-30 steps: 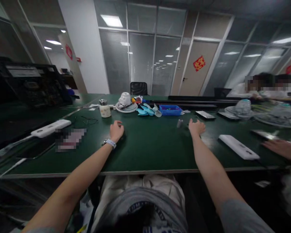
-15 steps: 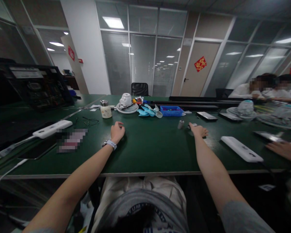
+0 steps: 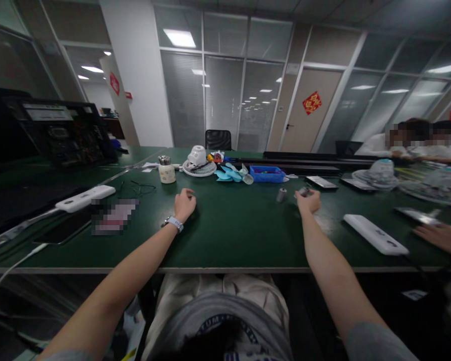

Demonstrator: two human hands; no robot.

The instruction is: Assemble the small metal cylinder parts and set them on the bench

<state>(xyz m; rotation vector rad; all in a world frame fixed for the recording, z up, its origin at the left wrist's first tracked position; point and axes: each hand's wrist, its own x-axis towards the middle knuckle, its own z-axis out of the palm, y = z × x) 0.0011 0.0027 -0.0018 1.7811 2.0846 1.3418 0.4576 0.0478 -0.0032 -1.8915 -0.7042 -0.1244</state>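
Note:
On the right side of the green table, my right hand is closed with its fingers around a small silver metal cylinder, partly covered by the fingers. A similar small grey cylinder stands upright just left of that hand, apart from it. My left hand, with a watch on its wrist, rests on the table with loosely bent fingers apart and nothing visible in them. Behind it stands a cream-coloured jar with a metal lid.
Toward the back are a white fan part, light-blue fan blades and a blue basket. White power strips lie left and right. Another person's hand rests at the far right, by a phone-like slab.
My right hand's fingers, spread before, have curled around the silver cylinder. My left hand and the standing cylinder have stayed put; the view has tilted slightly.

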